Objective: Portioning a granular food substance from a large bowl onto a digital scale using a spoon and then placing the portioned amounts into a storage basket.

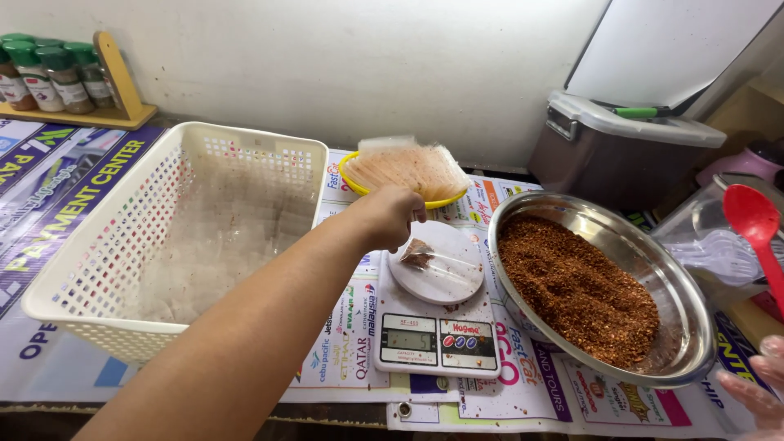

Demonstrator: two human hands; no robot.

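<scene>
My left hand [384, 214] reaches forward over a small white kitchen scale [435, 327], its fingers bent above the scale's round plate. A little clear plastic bag [433, 260] with a pinch of red-brown spice lies on that plate; I cannot tell whether the fingers pinch its corner. My right hand [759, 377], in a thin clear glove, holds a red plastic spoon [755, 224] upright at the right edge. A wide steel bowl [683, 294] of coarse red-brown spice sits between the scale and the right hand.
A white plastic basket [253, 147] stands at the left. A yellow bowl [359, 186] with a stack of clear bags sits behind the scale. Spice jars on a wooden rack [122, 82] are at the far left; a grey lidded box [621, 139] is at the back right.
</scene>
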